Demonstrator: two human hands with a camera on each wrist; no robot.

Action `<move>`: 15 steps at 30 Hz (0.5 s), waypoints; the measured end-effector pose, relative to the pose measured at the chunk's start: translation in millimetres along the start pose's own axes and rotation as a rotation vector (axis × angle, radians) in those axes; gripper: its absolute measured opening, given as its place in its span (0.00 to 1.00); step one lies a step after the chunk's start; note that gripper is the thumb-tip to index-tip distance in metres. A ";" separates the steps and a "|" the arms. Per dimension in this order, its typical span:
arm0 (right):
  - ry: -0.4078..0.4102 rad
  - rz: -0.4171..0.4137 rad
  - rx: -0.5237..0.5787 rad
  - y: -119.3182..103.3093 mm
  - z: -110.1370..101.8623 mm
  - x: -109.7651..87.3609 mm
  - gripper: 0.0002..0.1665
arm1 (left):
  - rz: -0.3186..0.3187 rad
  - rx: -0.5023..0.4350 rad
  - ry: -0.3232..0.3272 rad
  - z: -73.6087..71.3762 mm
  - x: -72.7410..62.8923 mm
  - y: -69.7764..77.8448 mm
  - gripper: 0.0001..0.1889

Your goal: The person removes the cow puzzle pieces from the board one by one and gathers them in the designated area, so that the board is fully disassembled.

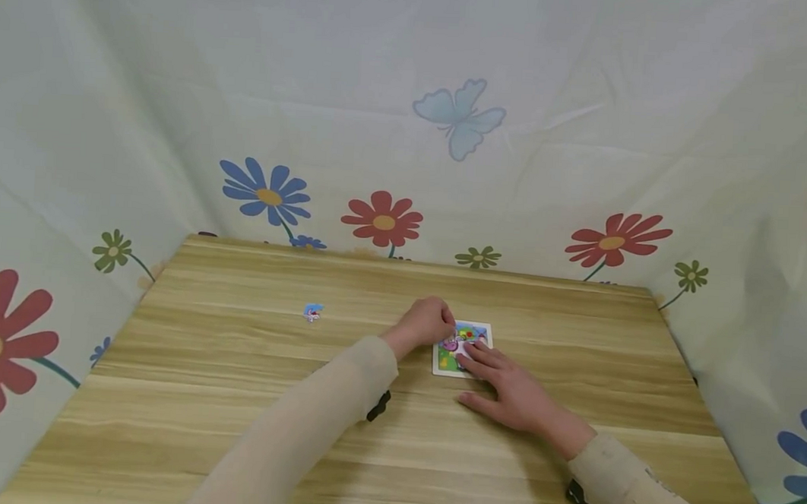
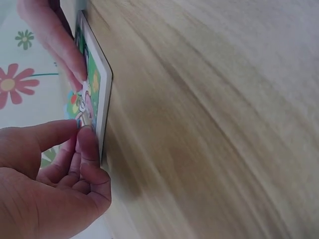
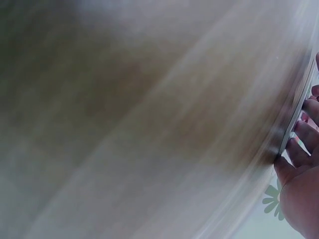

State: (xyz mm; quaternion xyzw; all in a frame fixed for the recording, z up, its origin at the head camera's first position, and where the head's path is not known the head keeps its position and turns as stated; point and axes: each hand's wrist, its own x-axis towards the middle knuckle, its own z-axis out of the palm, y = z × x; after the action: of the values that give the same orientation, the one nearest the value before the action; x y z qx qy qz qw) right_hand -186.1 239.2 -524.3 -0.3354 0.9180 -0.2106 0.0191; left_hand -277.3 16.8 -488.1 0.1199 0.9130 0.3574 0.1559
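Note:
A small square jigsaw puzzle (image 1: 449, 361) in a white-edged tray lies flat on the table, showing a colourful cartoon picture. At its upper left corner, my left hand (image 1: 430, 321) bends over the edge. In the left wrist view, the thumb and forefinger of my left hand (image 2: 55, 174) pinch a small puzzle piece, mostly hidden by the fingertips. My right hand (image 1: 513, 387) lies with fingers extended over the puzzle's right side, fingertips resting on it. The right wrist view catches only part of the right hand (image 3: 304, 174) beside the tray's edge.
One loose puzzle piece (image 1: 313, 312), blue and pink, lies on the wooden table (image 1: 231, 395) well left of the tray. Behind and beside the table hangs a pale cloth (image 1: 316, 87) printed with flowers and a butterfly.

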 end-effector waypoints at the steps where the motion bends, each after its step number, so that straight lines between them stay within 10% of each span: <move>1: 0.002 -0.002 0.000 0.0 -0.1 0.0 0.41 | -0.003 -0.008 0.005 0.9 0.9 -0.9 0.05; 15: 0.028 -0.028 -0.026 -1.4 1.0 0.8 0.40 | 0.070 -0.059 0.002 -10.2 2.8 -5.7 0.03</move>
State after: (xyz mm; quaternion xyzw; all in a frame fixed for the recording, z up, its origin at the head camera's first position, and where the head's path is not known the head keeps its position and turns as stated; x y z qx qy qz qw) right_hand -185.8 237.3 -524.6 -0.3452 0.9161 -0.2037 -0.0010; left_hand -284.3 7.4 -485.5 0.1468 0.8975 0.3893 0.1460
